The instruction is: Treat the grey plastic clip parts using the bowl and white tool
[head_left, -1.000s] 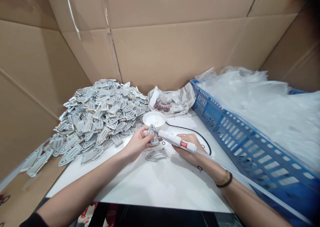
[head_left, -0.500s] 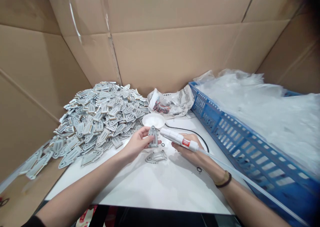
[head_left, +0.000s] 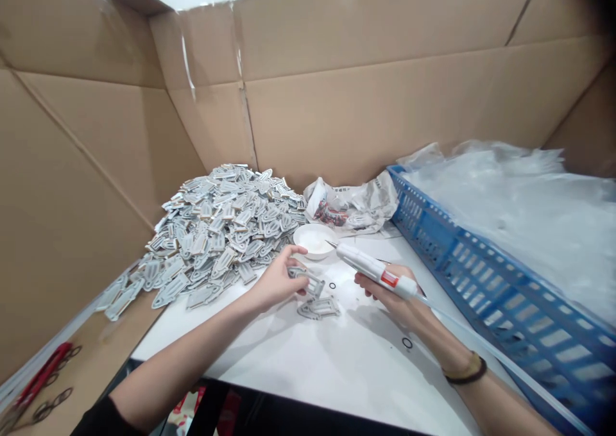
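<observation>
Grey and tilted, the part (head_left: 316, 286) at the left hand (head_left: 279, 283) is well inside the table's (head_left: 289, 362) near edge, thumb and index apart, grip unclear from here, the right hand's (head_left: 397, 304) fingers clamped round the white pen-like tool (head_left: 368, 266): setting-down, I'd judge, calling for gentle release.

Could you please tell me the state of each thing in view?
left hand: thumb and index finger apart; grip unclear
right hand: closed around the white tool
white tool: held, slanting
upper gray part: tilted, at the left fingertips
lower gray part: lying on the table
white dish: upright, uncovered
gray pile: loosely heaped
printed paper: crumpled
blue basket: heaped with translucent plastic
</observation>
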